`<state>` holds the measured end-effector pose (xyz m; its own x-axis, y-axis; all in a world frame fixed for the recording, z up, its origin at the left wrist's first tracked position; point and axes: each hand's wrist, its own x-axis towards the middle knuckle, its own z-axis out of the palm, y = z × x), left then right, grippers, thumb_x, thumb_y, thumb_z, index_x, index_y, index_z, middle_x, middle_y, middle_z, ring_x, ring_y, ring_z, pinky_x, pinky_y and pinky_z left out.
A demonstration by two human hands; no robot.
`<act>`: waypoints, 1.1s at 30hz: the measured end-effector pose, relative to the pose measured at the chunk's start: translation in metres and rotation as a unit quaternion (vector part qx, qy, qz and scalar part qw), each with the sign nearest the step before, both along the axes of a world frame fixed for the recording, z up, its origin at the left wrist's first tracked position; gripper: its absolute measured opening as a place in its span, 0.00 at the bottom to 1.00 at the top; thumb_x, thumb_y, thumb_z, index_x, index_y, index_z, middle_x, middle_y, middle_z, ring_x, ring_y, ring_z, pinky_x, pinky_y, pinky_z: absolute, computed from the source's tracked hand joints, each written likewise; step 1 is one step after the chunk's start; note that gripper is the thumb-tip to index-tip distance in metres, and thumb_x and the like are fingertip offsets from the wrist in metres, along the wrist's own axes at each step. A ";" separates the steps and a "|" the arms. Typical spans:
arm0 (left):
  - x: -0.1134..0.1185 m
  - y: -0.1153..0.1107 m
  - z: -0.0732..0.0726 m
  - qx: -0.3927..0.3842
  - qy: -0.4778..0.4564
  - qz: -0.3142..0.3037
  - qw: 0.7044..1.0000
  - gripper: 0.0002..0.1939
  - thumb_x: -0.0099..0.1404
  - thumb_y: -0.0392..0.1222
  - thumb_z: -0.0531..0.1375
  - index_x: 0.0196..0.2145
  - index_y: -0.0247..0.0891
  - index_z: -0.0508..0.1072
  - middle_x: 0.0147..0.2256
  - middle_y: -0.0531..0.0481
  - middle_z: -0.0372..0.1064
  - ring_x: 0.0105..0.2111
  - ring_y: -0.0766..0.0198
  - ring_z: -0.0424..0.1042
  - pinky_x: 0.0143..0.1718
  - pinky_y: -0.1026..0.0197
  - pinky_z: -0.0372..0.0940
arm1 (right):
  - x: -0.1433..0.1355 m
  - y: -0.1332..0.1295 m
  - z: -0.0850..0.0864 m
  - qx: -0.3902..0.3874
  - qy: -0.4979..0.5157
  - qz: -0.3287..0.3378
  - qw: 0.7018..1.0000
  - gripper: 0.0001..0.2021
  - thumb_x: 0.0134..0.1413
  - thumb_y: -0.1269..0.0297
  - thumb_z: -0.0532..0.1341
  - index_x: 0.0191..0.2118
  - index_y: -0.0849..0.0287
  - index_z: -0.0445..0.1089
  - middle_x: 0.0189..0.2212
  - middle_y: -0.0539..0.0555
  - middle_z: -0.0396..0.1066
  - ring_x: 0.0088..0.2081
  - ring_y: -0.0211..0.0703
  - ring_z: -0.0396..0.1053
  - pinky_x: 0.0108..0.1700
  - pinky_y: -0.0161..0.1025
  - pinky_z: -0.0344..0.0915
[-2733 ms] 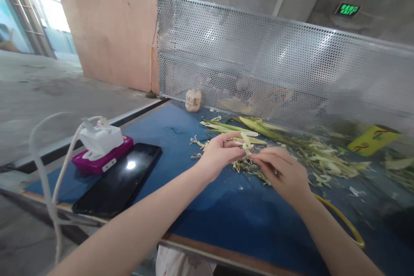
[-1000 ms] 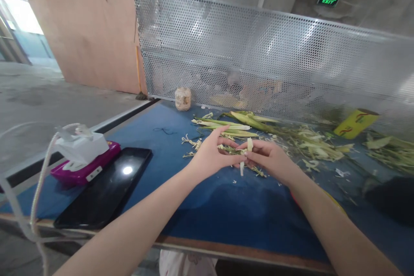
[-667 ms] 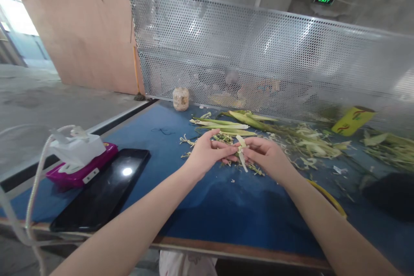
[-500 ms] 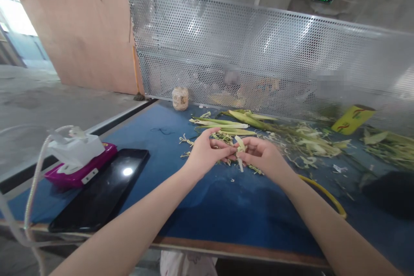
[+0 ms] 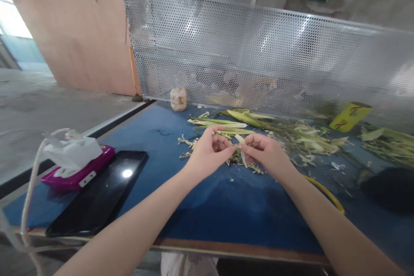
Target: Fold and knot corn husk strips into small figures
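My left hand point(image 5: 210, 148) and my right hand point(image 5: 267, 153) meet above the table, thumbs and fingers pinched. Between their fingertips is a pale strip of what looks like corn husk point(image 5: 240, 139), with one end up and the other hanging down. The left fingertips grip its middle from one side, the right ones from the other; the exact grip is partly hidden. Just under and behind the hands lies a heap of thin, twisted husk pieces point(image 5: 255, 168). Long green husk leaves point(image 5: 223, 123) stretch across the table beyond.
At left, a black phone point(image 5: 100, 194) lies beside a magenta power strip point(image 5: 80, 172) with white plugs and cables. A wrapped round jar point(image 5: 178, 99) stands by the perforated metal screen point(image 5: 207, 43). On the right are a yellow can point(image 5: 349, 116), husk scraps point(image 5: 310, 138) and a yellow hoop point(image 5: 330, 194).
The husk strip has tilted, its lower end swinging slightly right. My fingers have shifted a little around it, both hands still pinching. The whole view has moved slightly.
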<state>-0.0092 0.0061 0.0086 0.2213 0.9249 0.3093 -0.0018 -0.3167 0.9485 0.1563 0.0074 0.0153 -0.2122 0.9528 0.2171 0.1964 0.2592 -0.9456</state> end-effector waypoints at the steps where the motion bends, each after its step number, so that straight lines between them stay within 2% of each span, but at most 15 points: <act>1: 0.001 0.000 -0.002 0.028 0.008 0.001 1.000 0.29 0.51 0.41 0.63 0.49 0.35 0.57 0.34 0.47 0.67 0.36 0.62 0.69 0.34 0.59 0.64 | 0.000 0.000 -0.001 -0.007 0.022 0.009 1.000 0.11 0.42 0.58 0.64 0.25 0.60 0.63 0.15 0.44 0.63 0.16 0.30 0.59 0.21 0.30 0.58; 3: 0.002 0.001 -0.006 0.064 0.010 -0.018 0.998 0.34 0.50 0.42 0.64 0.52 0.37 0.54 0.40 0.44 0.65 0.43 0.59 0.66 0.40 0.57 0.63 | 0.000 0.000 -0.003 -0.012 0.055 0.028 0.998 0.12 0.42 0.58 0.64 0.25 0.59 0.62 0.15 0.44 0.63 0.16 0.30 0.60 0.21 0.30 0.58; 7: 0.003 0.001 -0.007 0.068 -0.005 -0.084 0.994 0.35 0.52 0.41 0.62 0.55 0.38 0.52 0.38 0.46 0.66 0.40 0.62 0.68 0.43 0.56 0.62 | 0.000 -0.002 -0.004 -0.013 0.052 0.072 0.996 0.10 0.45 0.58 0.63 0.27 0.59 0.64 0.16 0.45 0.64 0.18 0.31 0.62 0.23 0.31 0.61; 11: 0.001 -0.002 0.000 0.061 -0.041 -0.044 0.996 0.34 0.52 0.42 0.63 0.54 0.38 0.53 0.40 0.45 0.67 0.38 0.63 0.69 0.37 0.60 0.63 | -0.002 -0.006 0.000 0.036 -0.017 0.052 0.998 0.10 0.47 0.58 0.61 0.29 0.59 0.65 0.17 0.46 0.63 0.18 0.31 0.61 0.23 0.32 0.61; 15: -0.001 -0.003 0.005 0.049 -0.034 -0.014 0.998 0.31 0.53 0.40 0.62 0.53 0.38 0.57 0.30 0.51 0.69 0.31 0.66 0.68 0.32 0.63 0.61 | -0.006 -0.010 0.003 0.077 -0.109 0.040 0.990 0.09 0.50 0.59 0.58 0.27 0.59 0.65 0.17 0.46 0.62 0.18 0.31 0.60 0.23 0.31 0.60; 19: -0.003 0.002 0.005 0.044 -0.064 0.035 0.996 0.24 0.52 0.39 0.62 0.46 0.37 0.61 0.25 0.55 0.66 0.25 0.70 0.66 0.30 0.65 0.61 | -0.008 -0.011 0.002 0.074 -0.136 0.027 0.988 0.09 0.50 0.59 0.57 0.25 0.58 0.63 0.15 0.46 0.61 0.17 0.32 0.59 0.22 0.31 0.60; 22: -0.005 0.004 0.005 0.034 -0.082 0.055 0.994 0.23 0.51 0.40 0.63 0.45 0.38 0.61 0.25 0.56 0.66 0.25 0.71 0.66 0.29 0.65 0.61 | -0.008 -0.010 0.001 0.057 -0.130 0.024 0.990 0.10 0.50 0.59 0.57 0.23 0.58 0.62 0.14 0.45 0.61 0.16 0.32 0.59 0.22 0.32 0.60; 25: -0.003 0.005 0.003 0.006 -0.068 0.021 0.997 0.26 0.53 0.41 0.61 0.49 0.37 0.58 0.28 0.53 0.68 0.27 0.70 0.67 0.31 0.65 0.62 | -0.007 -0.009 0.000 0.051 -0.095 0.043 0.993 0.10 0.48 0.60 0.59 0.23 0.58 0.62 0.15 0.45 0.62 0.17 0.32 0.60 0.23 0.32 0.62; 28: -0.002 0.006 -0.001 -0.032 -0.057 -0.042 0.997 0.33 0.52 0.43 0.62 0.53 0.37 0.53 0.34 0.49 0.69 0.32 0.68 0.68 0.33 0.63 0.63 | -0.004 -0.006 0.001 0.042 -0.062 0.048 0.996 0.08 0.47 0.60 0.60 0.26 0.59 0.65 0.18 0.46 0.64 0.19 0.32 0.63 0.25 0.33 0.63; 30: -0.003 0.005 -0.002 -0.030 -0.042 -0.072 0.996 0.33 0.51 0.43 0.63 0.52 0.37 0.54 0.36 0.47 0.70 0.33 0.66 0.69 0.34 0.62 0.64 | -0.001 -0.005 0.002 0.042 -0.051 0.039 0.997 0.08 0.48 0.59 0.60 0.28 0.59 0.66 0.19 0.47 0.65 0.20 0.32 0.64 0.26 0.33 0.64; 33: -0.005 0.005 -0.001 -0.003 -0.001 -0.048 0.999 0.29 0.53 0.41 0.61 0.51 0.37 0.58 0.31 0.48 0.71 0.30 0.66 0.70 0.33 0.61 0.64 | 0.001 -0.004 0.003 0.050 -0.054 0.031 0.997 0.08 0.48 0.59 0.59 0.30 0.59 0.67 0.20 0.47 0.65 0.20 0.32 0.63 0.27 0.33 0.64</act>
